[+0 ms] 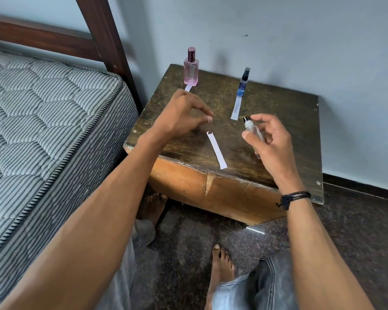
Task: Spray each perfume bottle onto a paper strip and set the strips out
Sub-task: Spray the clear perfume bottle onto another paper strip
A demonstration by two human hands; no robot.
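Note:
Three bottles are on or over a worn wooden side table (285, 113). A pink bottle (191, 69) stands at the back left, with a paper strip (188, 87) partly hidden in front of it. A slim blue bottle (242, 85) stands at the back middle, a second strip (235, 108) lying before it. My right hand (271, 144) grips a clear bottle (253, 132), nozzle pointing left. A third strip (216, 151) lies flat near the front edge. My left hand (182, 115) hovers just above that strip's far end, fingers loosely curled, holding nothing that I can see.
A striped mattress (43, 130) on a dark wooden bed frame (103, 36) is close on the left. A pale wall (278, 41) backs the table. My bare feet (220, 269) rest on the speckled floor below the table's front edge.

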